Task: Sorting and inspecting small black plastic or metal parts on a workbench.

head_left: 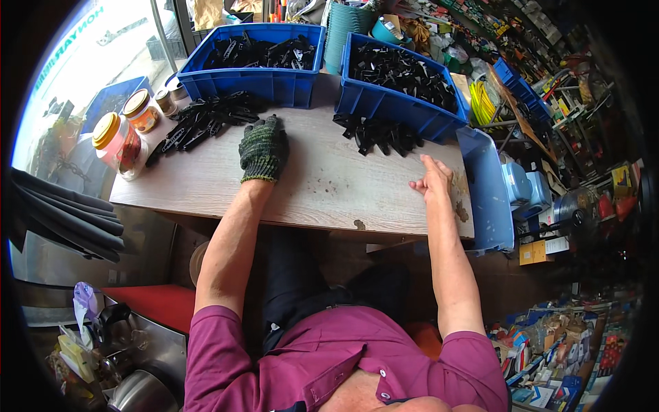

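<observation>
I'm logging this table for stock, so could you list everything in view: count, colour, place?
table: one, pale wood-grain, centre
bins: two, blue, table's far side
pieces: many, black, in bins and piled on table
jars: two, red-patterned, table's left end
container: one, light blue, right of table
coil: one, yellow, right of bins
stack: one, teal, behind bins
mixed goods: many, multicoloured, right
shirt: one, purple, bottom
left hand: one, green-gloved, beside pieces
right hand: one, bare, table's right end

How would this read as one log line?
left hand: gloved, by larger black pile; right hand: bare, near smaller black pile; left bin, right bin: blue, black pieces inside
</observation>
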A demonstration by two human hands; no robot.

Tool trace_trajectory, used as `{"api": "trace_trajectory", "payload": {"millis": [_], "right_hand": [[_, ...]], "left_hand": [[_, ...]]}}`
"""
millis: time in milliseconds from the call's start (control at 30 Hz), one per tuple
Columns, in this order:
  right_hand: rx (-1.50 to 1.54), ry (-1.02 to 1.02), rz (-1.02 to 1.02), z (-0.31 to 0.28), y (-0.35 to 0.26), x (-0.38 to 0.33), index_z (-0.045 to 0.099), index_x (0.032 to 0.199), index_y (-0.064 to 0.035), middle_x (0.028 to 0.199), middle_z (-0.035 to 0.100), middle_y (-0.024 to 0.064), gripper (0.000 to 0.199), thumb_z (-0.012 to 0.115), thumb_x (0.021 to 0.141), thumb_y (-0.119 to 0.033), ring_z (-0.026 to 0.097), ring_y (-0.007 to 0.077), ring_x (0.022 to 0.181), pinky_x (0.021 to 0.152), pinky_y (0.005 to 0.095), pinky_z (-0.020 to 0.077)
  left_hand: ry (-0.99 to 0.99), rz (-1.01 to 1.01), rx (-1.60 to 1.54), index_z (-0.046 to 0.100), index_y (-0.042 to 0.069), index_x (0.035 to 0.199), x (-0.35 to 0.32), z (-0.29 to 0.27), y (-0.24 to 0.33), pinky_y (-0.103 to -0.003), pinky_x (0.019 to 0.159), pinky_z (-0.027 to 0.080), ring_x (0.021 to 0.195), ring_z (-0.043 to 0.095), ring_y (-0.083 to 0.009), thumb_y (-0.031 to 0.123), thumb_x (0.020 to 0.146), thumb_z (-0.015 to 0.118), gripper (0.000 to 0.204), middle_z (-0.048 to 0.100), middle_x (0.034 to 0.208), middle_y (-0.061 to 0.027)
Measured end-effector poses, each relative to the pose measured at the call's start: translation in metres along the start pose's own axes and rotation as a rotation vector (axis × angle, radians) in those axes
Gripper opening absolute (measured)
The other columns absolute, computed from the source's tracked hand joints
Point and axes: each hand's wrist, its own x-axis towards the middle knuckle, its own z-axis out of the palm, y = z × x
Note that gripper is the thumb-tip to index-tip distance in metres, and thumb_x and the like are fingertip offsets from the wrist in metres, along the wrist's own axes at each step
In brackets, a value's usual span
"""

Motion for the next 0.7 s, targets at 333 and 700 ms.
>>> {"api": "trace_trajectory", "payload": {"millis": [333, 700], "right_hand": [[-0.311, 0.021, 0.109, 0.043, -0.013, 0.016, 0.069, 0.099, -0.0044, 0.070, 0.059, 0.0067, 0.029, 0.078, 0.084, -0.028, 0.045, 0.0155, 0.040, 0.041, 0.0397, 0.0537], [-0.176, -0.056, 0.112, 0.030, -0.008, 0.016, 0.067, 0.093, -0.0039, 0.055, 0.046, 0.0031, 0.020, 0.075, 0.083, -0.019, 0.048, 0.0162, 0.041, 0.045, 0.0400, 0.0562]], "left_hand": [[0.049, -0.097, 0.092, 0.073, 0.011, 0.097, 0.006, 0.005, 0.005, -0.054, 0.083, 0.051, 0.099, 0.062, -0.0427, 0.037, 0.099, 0.051, 0.034, 0.068, 0.105, -0.0184], [0.012, 0.121, -0.106, 0.072, 0.010, 0.090, -0.003, -0.006, 0.014, -0.051, 0.072, 0.053, 0.084, 0.066, -0.0383, 0.038, 0.097, 0.056, 0.033, 0.069, 0.085, -0.0159]]}}
